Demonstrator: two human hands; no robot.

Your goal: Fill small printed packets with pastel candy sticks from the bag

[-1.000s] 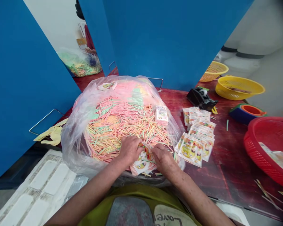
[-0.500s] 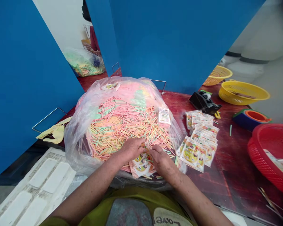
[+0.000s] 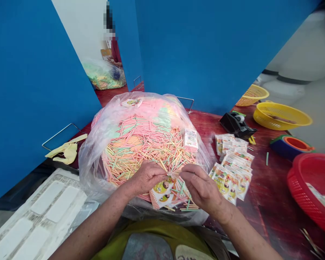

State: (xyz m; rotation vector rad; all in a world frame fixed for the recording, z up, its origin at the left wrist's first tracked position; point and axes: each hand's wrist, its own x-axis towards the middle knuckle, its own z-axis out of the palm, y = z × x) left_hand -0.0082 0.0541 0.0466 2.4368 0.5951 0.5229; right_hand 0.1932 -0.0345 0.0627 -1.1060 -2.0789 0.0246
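A big clear plastic bag [image 3: 97,151] full of thin pastel sticks [image 3: 141,144] sits in front of me on the red table. My left hand [image 3: 146,178] and my right hand [image 3: 202,187] meet over its near edge, both pinched on the top of a small printed packet [image 3: 165,191] held between them. Several sticks poke out of the packet near my right hand. More empty packets lie under it. One striped packet [image 3: 191,139] rests on the sticks at the right.
A spread of printed packets [image 3: 234,166] lies right of the bag. Behind it stand a black tape dispenser [image 3: 237,124], two yellow baskets [image 3: 281,115], tape rolls [image 3: 289,146] and a red basket [image 3: 311,184]. Blue partitions [image 3: 29,90] enclose the table. Another person works at the far back.
Both hands lifted slightly off the stick pile and pinched the packet's top; sticks now show in the packet. The camera shifted so the scene moved down and right.
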